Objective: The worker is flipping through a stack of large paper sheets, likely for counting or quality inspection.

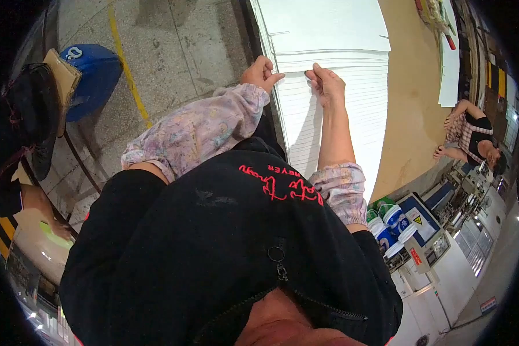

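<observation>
A broad stack of white sheets (352, 86) lies in front of me, its edges stepped in many thin parallel lines. My left hand (259, 75) is at the stack's left edge, fingers curled and thumb over the paper, closed on the sheet edge there. A short way to the right, my right hand (328, 85) pinches the edge of a white sheet between thumb and fingertips. A small dark spot shows at that pinch, too small to name. Patterned sleeve covers are on both forearms.
A brown board or tabletop (412, 115) extends right of the stack. Another person (476, 135) leans at its far right side. Lower right are blue-and-white buckets (393, 222) beside machinery. At left, a blue drum (95, 81) stands near a yellow floor line (127, 72); someone's arm (43, 207) shows below.
</observation>
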